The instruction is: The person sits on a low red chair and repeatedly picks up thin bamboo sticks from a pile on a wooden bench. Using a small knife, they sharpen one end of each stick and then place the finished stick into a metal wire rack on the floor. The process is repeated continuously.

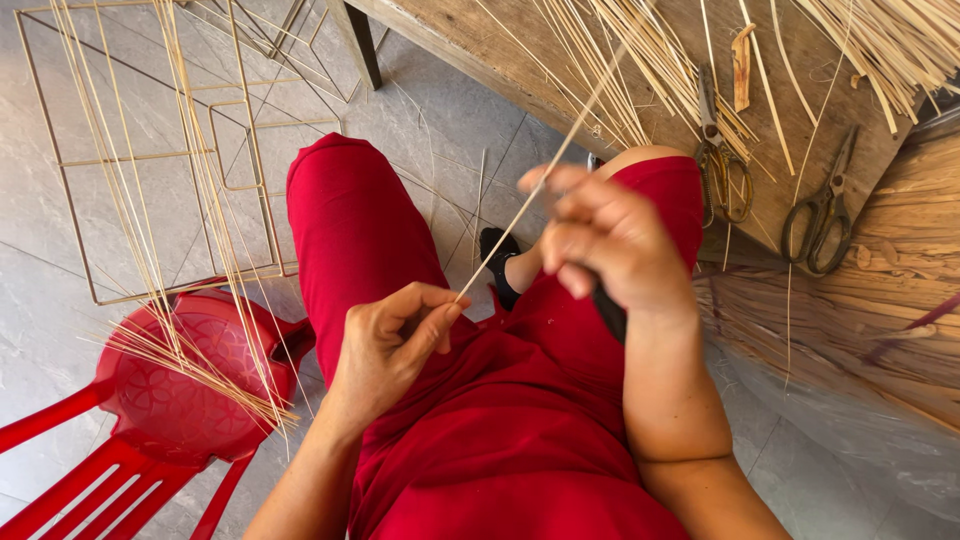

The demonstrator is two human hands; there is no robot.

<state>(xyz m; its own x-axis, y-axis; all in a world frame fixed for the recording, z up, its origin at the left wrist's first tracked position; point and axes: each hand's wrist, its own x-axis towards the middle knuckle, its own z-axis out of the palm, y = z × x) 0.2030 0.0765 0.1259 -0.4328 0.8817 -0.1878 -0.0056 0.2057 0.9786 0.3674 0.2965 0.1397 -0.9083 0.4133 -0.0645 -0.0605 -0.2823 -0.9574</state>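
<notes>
Now the left hand (pixel 385 345) pinches the near end of a thin pale bamboo strip (pixel 540 175), the right hand (pixel 605 240) clenched on a dark-handled tool beside it, over the lap. Light, springy, probably splintery; best gripped low.

floor (pixel 440 120): grey tiles | bench (pixel 800 60): worn wood, top right | chair (pixel 160 400): red plastic, lower left | frames (pixel 180 160): wire, flat on floor | light: daylight, even
</notes>
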